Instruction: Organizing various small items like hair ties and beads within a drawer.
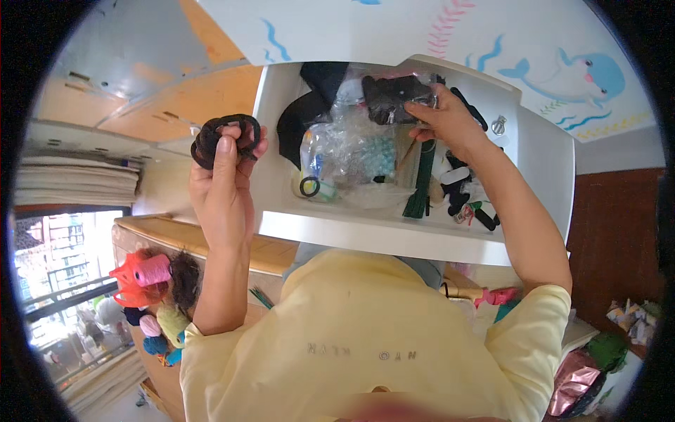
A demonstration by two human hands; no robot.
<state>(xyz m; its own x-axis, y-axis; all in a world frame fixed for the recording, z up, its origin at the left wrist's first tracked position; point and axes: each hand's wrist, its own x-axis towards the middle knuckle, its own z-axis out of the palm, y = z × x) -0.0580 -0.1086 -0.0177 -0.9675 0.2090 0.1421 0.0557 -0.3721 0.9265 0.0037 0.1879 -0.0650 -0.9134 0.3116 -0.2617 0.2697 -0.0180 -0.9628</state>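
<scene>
My left hand (227,174) is raised at the left of the open white drawer (369,232), its fingers closed on several black hair ties (216,138). Over the drawer's far part, my right hand (440,116) grips the right end of a clear plastic bag (398,97) with black items inside. Below that bag lie crumpled clear plastic bags (343,158), one with light-blue beads (378,153). One black ring (309,186) rests near the drawer's left front corner. A bundle of dark green stems (420,184) lies right of the bags. Black fabric (306,121) fills the far left.
Black clips and small items (459,195) lie at the drawer's right, with a metal piece (498,125) behind them. A whale-decorated white panel (575,79) stands beyond. To the lower left are a pink thread cone (153,270) and several yarn balls (154,345) beside a red bag (126,287).
</scene>
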